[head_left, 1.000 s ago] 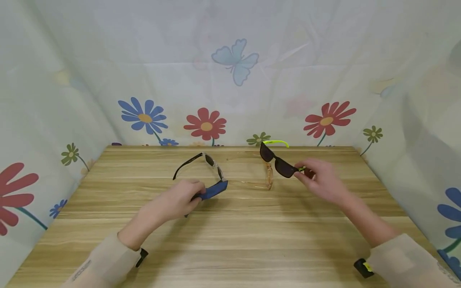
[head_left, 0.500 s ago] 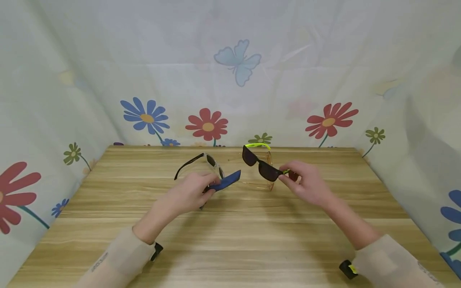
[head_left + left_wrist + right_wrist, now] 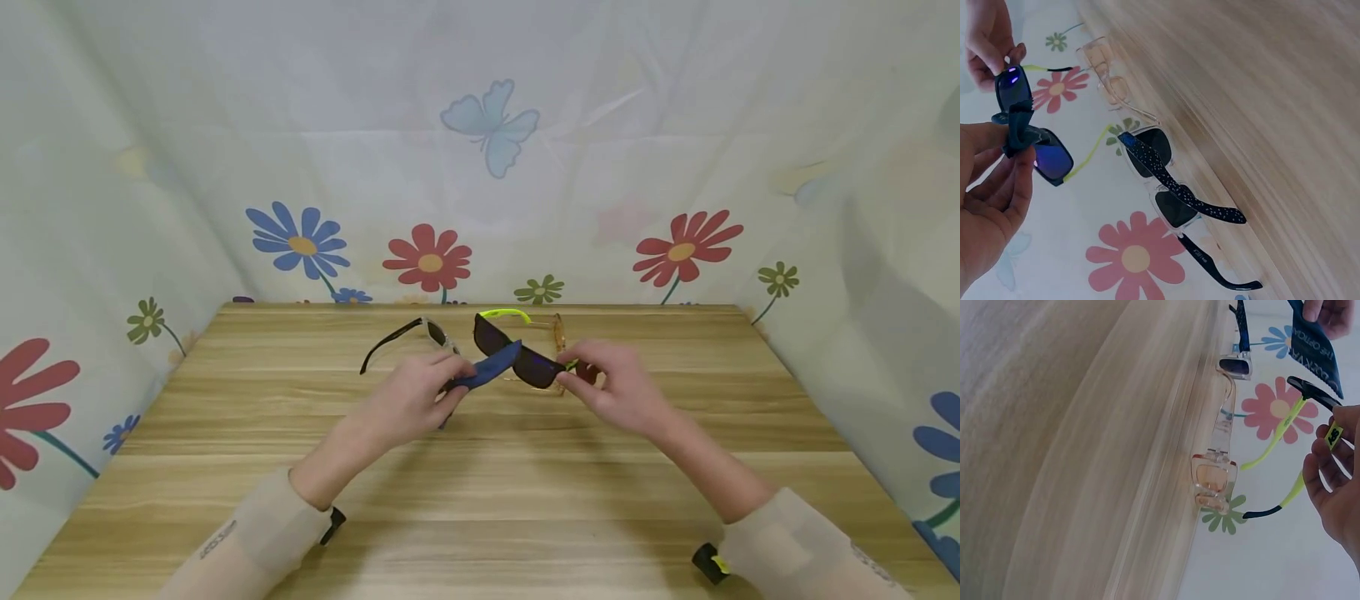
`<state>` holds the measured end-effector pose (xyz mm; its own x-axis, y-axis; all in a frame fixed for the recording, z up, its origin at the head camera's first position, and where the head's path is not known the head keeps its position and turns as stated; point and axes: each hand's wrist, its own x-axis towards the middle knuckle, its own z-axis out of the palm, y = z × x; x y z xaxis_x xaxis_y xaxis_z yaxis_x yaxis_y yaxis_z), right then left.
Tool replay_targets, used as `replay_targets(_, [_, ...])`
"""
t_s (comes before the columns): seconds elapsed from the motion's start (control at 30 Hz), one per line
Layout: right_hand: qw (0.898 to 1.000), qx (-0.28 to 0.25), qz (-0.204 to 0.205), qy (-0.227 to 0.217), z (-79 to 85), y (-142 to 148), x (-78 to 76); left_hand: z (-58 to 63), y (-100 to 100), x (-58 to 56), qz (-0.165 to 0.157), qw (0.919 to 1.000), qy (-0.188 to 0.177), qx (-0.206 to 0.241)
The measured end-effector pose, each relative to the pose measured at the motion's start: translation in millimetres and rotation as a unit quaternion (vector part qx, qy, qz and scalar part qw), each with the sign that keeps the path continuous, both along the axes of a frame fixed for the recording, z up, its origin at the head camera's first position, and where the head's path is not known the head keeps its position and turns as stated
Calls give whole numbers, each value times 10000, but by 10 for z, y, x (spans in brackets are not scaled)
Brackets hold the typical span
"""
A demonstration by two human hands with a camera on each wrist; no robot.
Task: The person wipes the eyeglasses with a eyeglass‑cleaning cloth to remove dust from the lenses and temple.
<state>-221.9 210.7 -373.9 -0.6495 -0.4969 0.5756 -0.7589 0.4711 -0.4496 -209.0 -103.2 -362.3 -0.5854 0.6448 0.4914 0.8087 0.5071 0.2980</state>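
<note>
Over the wooden table (image 3: 480, 508), the right hand (image 3: 618, 385) is pinching yellow-templed sunglasses (image 3: 538, 370) at their right end; the left hand (image 3: 412, 395) is pinching a printed blue cloth (image 3: 495, 365) on the lenses' (image 3: 491, 335) near side, contact being unclear.

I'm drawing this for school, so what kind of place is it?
Maybe a little tabletop corner set up for filming, I can't be sure. Flowery sheets hang behind and beside a wooden table, and the right hand holds dark sunglasses above it.
</note>
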Motion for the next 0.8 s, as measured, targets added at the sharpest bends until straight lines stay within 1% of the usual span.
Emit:
replay_targets(0.13, [9996,-34,112,-273,24,-74,37,6,49,7,-28,9999,124,83])
replay_targets(0.23, [9986,-106,158,-492,43,-122,63,14,83,13,-23,9998,214,52])
replay_targets(0.37, [9963,-241,248,-785,66,-176,93,27,124,29,-5,9997,223,56])
replay_targets(0.47, [9933,-313,286,-1074,78,-210,119,32,144,41,-13,9995,259,170])
replay_targets(0.57, [9906,-331,253,-1302,87,-232,134,26,154,41,-29,9988,378,298])
replay_targets(0.67, [9892,-321,234,-1409,100,-248,145,21,158,38,-29,9979,521,394])
replay_targets(0.8, [9875,-332,260,-1520,117,-271,157,38,161,40,-31,9973,622,391])
